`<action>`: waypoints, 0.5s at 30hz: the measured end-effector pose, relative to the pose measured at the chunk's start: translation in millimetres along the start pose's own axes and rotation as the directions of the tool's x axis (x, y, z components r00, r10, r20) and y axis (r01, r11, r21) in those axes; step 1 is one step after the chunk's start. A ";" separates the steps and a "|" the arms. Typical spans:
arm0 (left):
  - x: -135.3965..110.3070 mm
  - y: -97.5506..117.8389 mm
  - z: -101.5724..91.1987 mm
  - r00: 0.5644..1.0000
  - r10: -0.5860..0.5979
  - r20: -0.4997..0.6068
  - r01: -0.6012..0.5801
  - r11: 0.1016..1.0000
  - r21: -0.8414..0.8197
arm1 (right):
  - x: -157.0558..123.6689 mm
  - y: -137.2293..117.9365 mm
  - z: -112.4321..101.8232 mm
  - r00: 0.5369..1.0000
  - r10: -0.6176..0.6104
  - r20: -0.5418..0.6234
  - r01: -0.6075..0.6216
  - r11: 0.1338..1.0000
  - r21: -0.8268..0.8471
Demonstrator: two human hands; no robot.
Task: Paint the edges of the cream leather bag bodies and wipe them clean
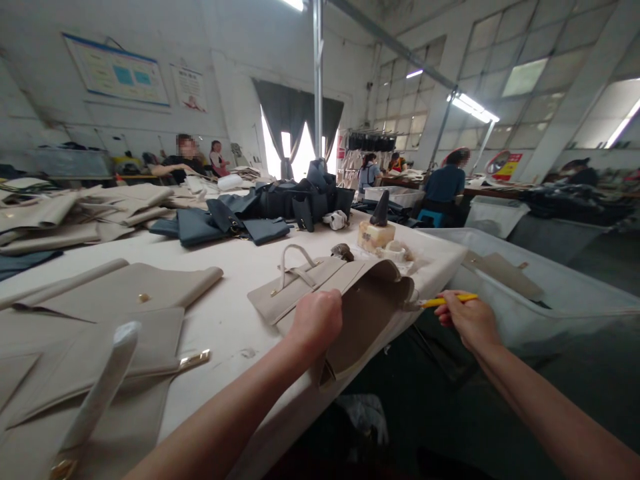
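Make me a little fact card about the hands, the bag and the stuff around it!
Left hand: gripping the beige bag
Right hand: holding a yellow-handled tool, its tip at the bag's rim
Bag: lying on the table, mouth open
Left of bag: beige pieces
Behind bag: dark blue pile
Right of table: white bin

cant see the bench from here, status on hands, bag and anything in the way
Left hand gripping beige bag. Right hand holding yellow brush, tip at bag's rim. Bag at table edge, mouth open. Nothing visible blocking the brush.
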State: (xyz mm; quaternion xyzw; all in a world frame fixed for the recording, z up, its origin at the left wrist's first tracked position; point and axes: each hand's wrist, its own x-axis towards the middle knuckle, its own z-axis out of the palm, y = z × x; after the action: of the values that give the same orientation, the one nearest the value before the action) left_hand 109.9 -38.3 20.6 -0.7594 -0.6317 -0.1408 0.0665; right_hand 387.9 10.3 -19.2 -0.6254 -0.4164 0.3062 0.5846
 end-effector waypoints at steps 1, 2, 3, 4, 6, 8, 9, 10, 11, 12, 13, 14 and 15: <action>1.1 -1.1 -1.0 1.000 -0.004 0.006 0.004 1.000 -0.009 | -9.0 -0.3 0.2 1.000 0.008 0.024 -0.008 1.000 -0.003; 2.2 -2.2 -1.9 1.000 -0.009 0.013 0.009 1.000 -0.017 | -20.5 -0.4 0.4 0.998 0.021 0.060 -0.022 1.000 0.000; 3.2 -3.2 -2.7 1.000 -0.016 0.017 0.016 1.000 -0.023 | -33.9 -0.4 0.7 0.994 0.038 0.106 -0.039 0.999 0.011; 4.2 -4.0 -3.2 1.000 -0.021 0.019 0.022 0.999 -0.028 | -47.9 -0.1 1.1 0.985 0.056 0.160 -0.061 0.998 0.025; 5.6 -4.8 -3.4 0.999 -0.028 0.018 0.028 0.999 -0.037 | -73.1 0.9 2.3 0.959 0.082 0.271 -0.101 0.993 0.058; 6.1 -4.8 -3.1 0.999 -0.030 0.018 0.030 0.999 -0.042 | -86.7 2.4 3.2 0.943 0.074 0.325 -0.102 0.992 0.068; 6.0 -4.5 -2.9 0.999 -0.029 0.020 0.030 0.999 -0.044 | -87.2 3.5 3.1 0.945 0.060 0.321 -0.085 0.994 0.065; 5.7 -4.3 -2.9 0.999 -0.028 0.024 0.029 0.999 -0.045 | -83.1 4.8 2.6 0.954 0.042 0.297 -0.062 0.996 0.058; 5.3 -4.0 -3.0 0.999 -0.027 0.027 0.028 0.999 -0.047 | -75.0 6.3 1.7 0.967 0.022 0.253 -0.036 0.998 0.051; 4.8 -3.7 -3.3 0.999 -0.025 0.030 0.026 0.998 -0.048 | -63.9 8.1 0.2 0.981 0.002 0.193 -0.010 0.999 0.042; 4.3 -3.6 -3.6 0.999 -0.024 0.032 0.025 0.998 -0.050 | -51.2 9.9 -1.5 0.992 -0.017 0.126 0.012 0.999 0.036; 3.8 -3.5 -3.9 0.999 -0.023 0.034 0.025 0.998 -0.052 | -38.6 11.8 -3.4 0.998 -0.033 0.063 0.031 0.999 0.031; 3.4 -3.6 -4.2 0.999 -0.022 0.033 0.024 0.998 -0.054 | -27.8 13.5 -5.1 0.999 -0.044 0.009 0.044 0.999 0.027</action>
State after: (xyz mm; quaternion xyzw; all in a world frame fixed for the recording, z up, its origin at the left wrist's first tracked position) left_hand 106.4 -35.6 25.3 -0.7559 -0.6373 -0.1462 0.0338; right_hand 381.6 -16.2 -34.8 -0.6068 -0.4289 0.3017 0.5974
